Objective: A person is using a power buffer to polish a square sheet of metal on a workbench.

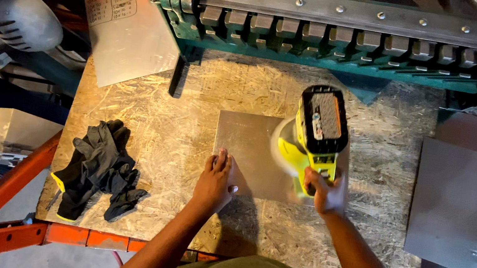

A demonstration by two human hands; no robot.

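On bench: square metal sheet (251,155) flat on chipboard worktop (178,112)
Left hand (216,178): flat, pinning sheet's near-left edge
Right hand (324,191): gripping yellow cordless sander (314,133), pad on sheet's right side
Left of sheet: black gloves (98,166)

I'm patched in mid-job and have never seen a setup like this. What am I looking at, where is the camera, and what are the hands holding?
This is one view from a camera on the person's head, looking straight down at their own two bare hands over a chipboard bench.

The left hand presses flat on the near edge of a metal sheet lying on the bench. The right hand grips the handle of a yellow and black sander, which sits on the sheet's right part.

A pair of black gloves lies to the left. At the far edge stands a green metal-bending machine with a row of steel fingers. More grey sheets lie to the right, and a grey power tool rests at top left.
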